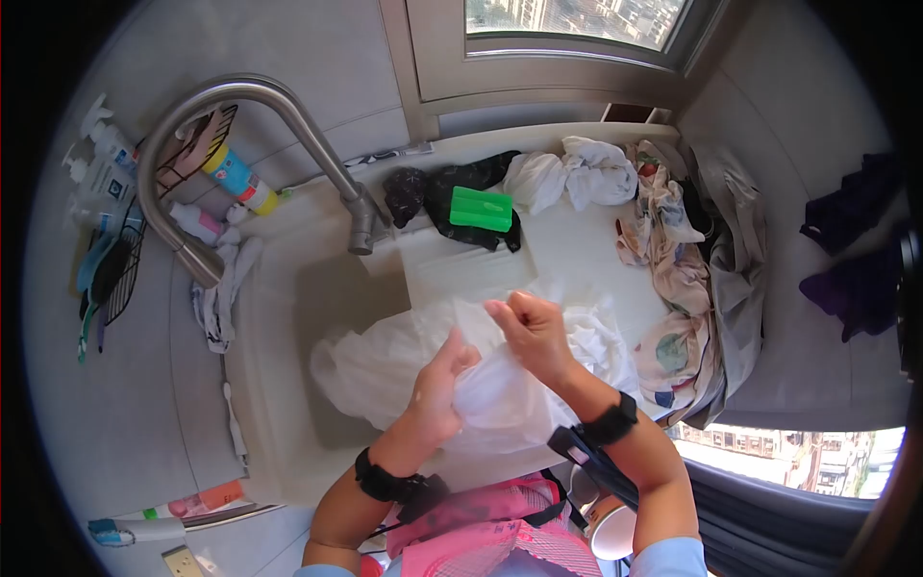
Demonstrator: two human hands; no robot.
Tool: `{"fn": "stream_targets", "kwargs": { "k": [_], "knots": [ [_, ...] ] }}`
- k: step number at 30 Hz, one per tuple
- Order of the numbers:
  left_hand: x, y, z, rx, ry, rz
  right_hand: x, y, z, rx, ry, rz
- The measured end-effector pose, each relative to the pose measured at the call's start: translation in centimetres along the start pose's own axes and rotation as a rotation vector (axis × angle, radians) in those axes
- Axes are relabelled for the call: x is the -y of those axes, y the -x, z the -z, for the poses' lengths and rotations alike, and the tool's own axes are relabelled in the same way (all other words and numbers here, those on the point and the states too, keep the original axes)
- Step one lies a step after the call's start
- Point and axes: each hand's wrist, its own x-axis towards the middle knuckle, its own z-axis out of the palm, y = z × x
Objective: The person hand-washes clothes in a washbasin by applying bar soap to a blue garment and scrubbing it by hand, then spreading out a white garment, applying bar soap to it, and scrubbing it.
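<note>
A wet white cloth is stretched between my hands over the sink. My left hand is closed on its left side, thumb pointing up. Higher and to the right, my right hand makes a fist around another part of it. The cloth spreads left into the basin and right onto the ribbed washboard side, partly hidden by my hands. Behind them, a bright green bar of soap rests on dark wet cloth.
A curved metal faucet arches over the left side. White bundled cloth lies at the back, patterned clothes along the right rim. Bottles and brushes hang on the left wall. A window is behind the sink.
</note>
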Motion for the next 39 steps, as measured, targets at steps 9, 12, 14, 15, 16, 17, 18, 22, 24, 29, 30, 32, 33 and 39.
{"fn": "stream_targets", "kwargs": {
  "k": [9,12,14,15,16,17,18,22,24,29,30,32,33,39],
  "knots": [
    [-1.4,2.7,0.5,0.19,-0.818,-0.683,2.5,1.4,2.7,0.087,-0.324,-0.187],
    [-0.9,2.5,-0.1,0.219,-0.585,-0.663,2.4,1.8,2.8,0.13,-0.356,-0.187],
    [-0.6,2.9,0.1,0.222,-0.42,-0.513,2.0,1.9,2.7,0.148,-0.376,-0.188],
    [-0.6,3.0,0.1,0.217,-0.4,-0.5,1.9,1.9,2.7,0.154,-0.381,-0.194],
    [-0.6,3.1,0.1,0.212,-0.381,-0.487,1.8,2.0,2.6,0.16,-0.387,-0.2],
    [-0.6,3.1,0.1,0.207,-0.362,-0.474,1.8,2.0,2.6,0.166,-0.409,-0.213],
    [-0.6,3.1,0.1,0.204,-0.36,-0.478,2.0,2.1,2.6,0.173,-0.431,-0.227],
    [-0.4,3.0,0.5,0.154,-0.334,-0.459,2.3,1.8,3.6,0.477,-0.002,0.14],
    [-0.3,2.5,0.7,0.025,-0.292,-0.369,-0.9,1.0,4.7,0.461,0.16,-0.013],
    [2.6,-2.0,2.6,0.068,0.063,-0.22,0.5,4.0,-2.7,0.115,-0.119,0.15],
    [4.2,-1.7,3.4,0.031,-0.38,-0.552,0.2,4.5,-2.8,0.114,-0.028,0.272],
    [5.0,-1.0,3.5,0.038,-0.926,-0.79,-1.5,4.7,-3.3,0.102,0.163,0.518],
    [4.5,-0.4,2.7,0.077,-1.014,-0.705,-2.2,4.6,-3.5,0.1,0.262,0.642],
    [-4.6,-0.1,9.3,-0.249,-1.374,-0.28,-1.9,4.2,9.3,0.125,0.589,0.123]
  ]
}}
